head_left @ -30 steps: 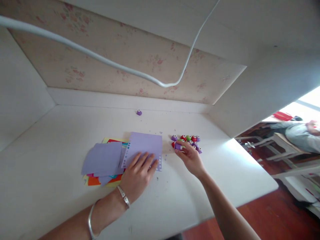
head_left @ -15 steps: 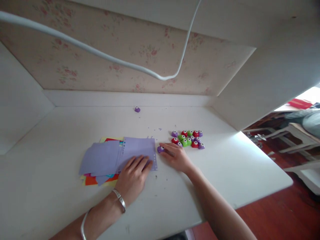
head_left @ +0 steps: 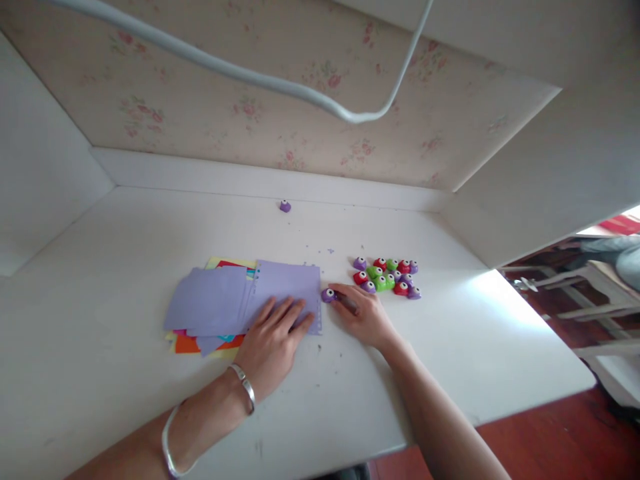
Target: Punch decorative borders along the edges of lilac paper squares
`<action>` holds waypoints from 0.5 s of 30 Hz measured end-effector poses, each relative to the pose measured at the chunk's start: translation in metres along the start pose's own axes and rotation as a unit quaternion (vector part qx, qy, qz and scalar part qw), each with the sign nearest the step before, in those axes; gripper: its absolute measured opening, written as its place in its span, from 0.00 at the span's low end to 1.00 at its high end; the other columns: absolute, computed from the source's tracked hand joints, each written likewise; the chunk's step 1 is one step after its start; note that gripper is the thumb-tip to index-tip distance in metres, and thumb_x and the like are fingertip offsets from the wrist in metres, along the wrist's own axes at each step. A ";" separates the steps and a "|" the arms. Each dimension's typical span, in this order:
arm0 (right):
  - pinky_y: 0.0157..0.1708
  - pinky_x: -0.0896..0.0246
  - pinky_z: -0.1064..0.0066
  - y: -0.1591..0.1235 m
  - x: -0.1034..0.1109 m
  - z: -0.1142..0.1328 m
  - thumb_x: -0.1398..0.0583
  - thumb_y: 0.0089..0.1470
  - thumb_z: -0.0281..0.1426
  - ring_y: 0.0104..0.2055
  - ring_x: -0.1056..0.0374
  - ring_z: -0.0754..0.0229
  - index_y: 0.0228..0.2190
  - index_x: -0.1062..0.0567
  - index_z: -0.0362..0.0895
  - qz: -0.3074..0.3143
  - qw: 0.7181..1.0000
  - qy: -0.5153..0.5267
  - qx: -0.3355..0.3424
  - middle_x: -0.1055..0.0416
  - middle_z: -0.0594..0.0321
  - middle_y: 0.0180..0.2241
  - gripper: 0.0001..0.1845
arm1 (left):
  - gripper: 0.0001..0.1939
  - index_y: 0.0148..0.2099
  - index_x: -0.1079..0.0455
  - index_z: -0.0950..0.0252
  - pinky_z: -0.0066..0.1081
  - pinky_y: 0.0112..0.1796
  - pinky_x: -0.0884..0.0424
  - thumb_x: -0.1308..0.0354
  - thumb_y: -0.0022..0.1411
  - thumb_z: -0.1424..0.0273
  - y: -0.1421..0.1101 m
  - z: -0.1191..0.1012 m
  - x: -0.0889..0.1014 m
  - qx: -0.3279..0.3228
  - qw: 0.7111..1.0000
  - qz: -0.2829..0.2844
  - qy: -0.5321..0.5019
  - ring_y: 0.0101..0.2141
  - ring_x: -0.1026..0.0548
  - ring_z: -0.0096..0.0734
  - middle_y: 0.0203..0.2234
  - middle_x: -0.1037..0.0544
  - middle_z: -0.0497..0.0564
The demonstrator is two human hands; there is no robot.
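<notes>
My left hand (head_left: 273,337) lies flat with its fingers spread on a sheet of purple paper (head_left: 287,280), pressing it to the table. Small holes run along the sheet's left and right edges. At the right edge, my right hand (head_left: 363,313) pinches a small purple craft punch (head_left: 328,295) from its right side, between thumb and fingertips. The punch's white button faces up, uncovered. Whether paper is inside its slot, I cannot tell. Just beyond my right hand stands a group of red, green and purple craft punches (head_left: 389,283).
Left of the sheet lies a stack of coloured papers (head_left: 205,300), purple on top. Another purple punch (head_left: 285,206) stands near the back wall. Tiny paper bits (head_left: 331,251) are scattered on the white table (head_left: 125,393). A white cable (head_left: 280,83) hangs in front overhead.
The view has shifted slightly. My right fingers have drawn back a little from the top of the purple punch, so its button shows more. My left hand stays on the sheet.
</notes>
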State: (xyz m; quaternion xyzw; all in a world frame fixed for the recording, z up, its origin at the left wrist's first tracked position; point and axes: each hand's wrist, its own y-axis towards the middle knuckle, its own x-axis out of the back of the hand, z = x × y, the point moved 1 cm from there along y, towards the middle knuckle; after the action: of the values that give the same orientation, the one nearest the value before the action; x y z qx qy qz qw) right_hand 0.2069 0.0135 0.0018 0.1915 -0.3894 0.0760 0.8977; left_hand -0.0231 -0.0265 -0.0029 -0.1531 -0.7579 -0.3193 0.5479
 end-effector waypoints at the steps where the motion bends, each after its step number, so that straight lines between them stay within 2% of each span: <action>1: 0.51 0.32 0.62 0.000 0.000 -0.001 0.42 0.61 0.33 0.47 0.26 0.55 0.49 0.26 0.50 -0.003 1.000 0.005 -0.002 0.23 0.58 0.46 0.15 | 0.27 0.58 0.29 0.61 0.54 0.60 0.40 0.50 0.59 0.83 0.000 0.000 0.000 0.001 1.000 0.003 0.000 0.58 0.32 0.47 0.58 0.29 0.55; 9: 0.47 0.29 0.64 0.000 -0.001 -0.002 0.41 0.59 0.34 0.45 0.25 0.56 0.47 0.25 0.50 -0.025 0.998 0.028 -0.043 0.22 0.60 0.44 0.13 | 0.24 0.58 0.30 0.60 0.53 0.61 0.42 0.48 0.61 0.81 -0.001 0.000 -0.001 0.006 1.000 0.002 -0.001 0.58 0.33 0.45 0.58 0.29 0.54; 15: 0.45 0.29 0.64 0.000 -0.002 -0.002 0.41 0.60 0.35 0.44 0.25 0.56 0.47 0.26 0.51 -0.016 0.998 0.043 -0.045 0.22 0.61 0.43 0.13 | 0.20 0.56 0.30 0.60 0.52 0.61 0.43 0.47 0.63 0.77 -0.003 0.001 -0.005 0.004 1.000 -0.011 -0.005 0.58 0.33 0.45 0.57 0.29 0.54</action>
State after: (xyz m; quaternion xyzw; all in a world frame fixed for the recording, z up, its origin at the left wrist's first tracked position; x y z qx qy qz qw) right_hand 0.2070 0.0139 -0.0007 0.1534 -0.3506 0.0524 0.9224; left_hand -0.0236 -0.0273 -0.0083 -0.1445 -0.7635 -0.3214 0.5411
